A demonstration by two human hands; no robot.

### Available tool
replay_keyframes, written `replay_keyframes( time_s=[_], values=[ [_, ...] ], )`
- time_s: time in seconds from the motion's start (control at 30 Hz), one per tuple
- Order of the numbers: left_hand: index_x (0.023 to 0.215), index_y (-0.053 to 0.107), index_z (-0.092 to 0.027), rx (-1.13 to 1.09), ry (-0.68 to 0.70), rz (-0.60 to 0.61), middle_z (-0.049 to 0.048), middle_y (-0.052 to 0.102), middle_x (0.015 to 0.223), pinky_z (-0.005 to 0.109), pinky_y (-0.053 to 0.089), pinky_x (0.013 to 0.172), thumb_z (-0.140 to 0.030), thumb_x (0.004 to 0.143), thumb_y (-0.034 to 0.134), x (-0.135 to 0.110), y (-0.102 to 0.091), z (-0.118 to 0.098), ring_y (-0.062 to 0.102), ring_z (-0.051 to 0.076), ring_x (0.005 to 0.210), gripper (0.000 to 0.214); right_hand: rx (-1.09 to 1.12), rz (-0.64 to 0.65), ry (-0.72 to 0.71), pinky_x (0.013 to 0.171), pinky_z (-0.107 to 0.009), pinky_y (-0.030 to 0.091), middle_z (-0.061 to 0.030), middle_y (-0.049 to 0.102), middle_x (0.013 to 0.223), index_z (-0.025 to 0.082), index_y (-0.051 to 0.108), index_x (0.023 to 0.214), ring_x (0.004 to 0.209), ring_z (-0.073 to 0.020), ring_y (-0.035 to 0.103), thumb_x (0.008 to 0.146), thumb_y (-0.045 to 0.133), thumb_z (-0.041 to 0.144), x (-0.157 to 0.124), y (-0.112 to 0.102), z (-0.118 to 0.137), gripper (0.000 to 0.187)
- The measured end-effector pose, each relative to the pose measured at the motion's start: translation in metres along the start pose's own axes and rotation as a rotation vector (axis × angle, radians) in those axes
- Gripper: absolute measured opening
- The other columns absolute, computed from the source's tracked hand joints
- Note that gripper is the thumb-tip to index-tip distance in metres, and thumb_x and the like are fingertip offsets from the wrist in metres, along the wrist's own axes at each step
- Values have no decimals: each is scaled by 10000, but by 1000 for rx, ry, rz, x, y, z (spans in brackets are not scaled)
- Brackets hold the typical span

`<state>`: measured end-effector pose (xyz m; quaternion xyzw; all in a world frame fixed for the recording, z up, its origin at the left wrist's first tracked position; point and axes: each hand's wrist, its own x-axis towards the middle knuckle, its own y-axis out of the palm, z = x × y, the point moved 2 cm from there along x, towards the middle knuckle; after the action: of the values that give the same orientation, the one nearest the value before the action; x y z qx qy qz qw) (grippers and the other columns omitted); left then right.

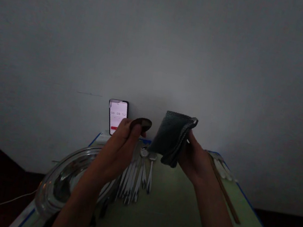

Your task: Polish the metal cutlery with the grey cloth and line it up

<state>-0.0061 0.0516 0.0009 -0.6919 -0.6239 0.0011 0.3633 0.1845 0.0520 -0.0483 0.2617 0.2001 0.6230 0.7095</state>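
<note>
In the head view my left hand [123,147] is closed around what looks like a spoon [144,124]. Its dark oval bowl shows above the thumb, while the handle is hidden in the fist. To the right, my right hand [195,157] grips a folded dark grey-green cloth [171,134] with a checked edge. A small gap separates the cloth from the spoon, and both are held up above the table. Below them, several metal spoons and other cutlery [129,183] lie side by side with their handles toward me.
A large metal bowl [43,196] stands at the table's left, partly behind my left forearm. A phone [117,117] showing a timer leans against the wall [161,53]. Wooden chopsticks [226,194] and pale utensils [223,170] lie at the right of the green table [161,215].
</note>
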Motion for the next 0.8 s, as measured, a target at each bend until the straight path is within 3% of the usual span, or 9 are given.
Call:
replay_keyframes(
  time_s=[0.1,0.17,0.33,0.47,0.6,0.8],
  values=[
    [830,552,-177,-102,-58,223,-6,569,642,243,409,547,-463,920,259,-6,10,-5,532,134,580,419,71,43,119,840,-347,462,-46,687,993,208,667,941,968,-210,602,779,541,474,-2,10,-6,336],
    [815,568,-181,-67,-60,299,-25,545,577,233,372,495,-463,918,278,-7,17,-7,499,121,510,418,51,70,120,832,-346,466,-42,697,964,211,672,926,935,-208,615,776,543,467,-8,19,-7,323],
    [735,619,-173,135,14,286,13,625,635,250,364,544,-401,911,336,-2,28,-4,563,146,575,404,-65,187,82,812,-313,465,-35,708,867,194,688,857,814,-170,626,769,582,394,-20,28,-9,243],
    [708,595,-168,181,-16,293,48,647,685,263,382,566,-342,911,301,0,31,1,589,171,621,397,-192,237,4,817,-309,462,-35,699,931,212,677,944,849,-166,621,737,635,351,-17,23,-13,252],
    [777,563,-187,108,32,419,26,648,764,251,399,605,-289,894,332,-6,26,-3,584,158,667,278,-349,173,-143,807,-303,457,-22,702,921,219,669,984,835,-154,621,732,647,307,-15,18,-10,268],
    [724,571,-200,87,-10,539,-26,525,558,229,354,485,-369,893,334,-11,13,-8,474,117,475,336,-525,-80,-340,695,-292,474,-26,705,871,199,660,950,741,-153,626,764,604,328,-16,14,2,233]
  ],
)
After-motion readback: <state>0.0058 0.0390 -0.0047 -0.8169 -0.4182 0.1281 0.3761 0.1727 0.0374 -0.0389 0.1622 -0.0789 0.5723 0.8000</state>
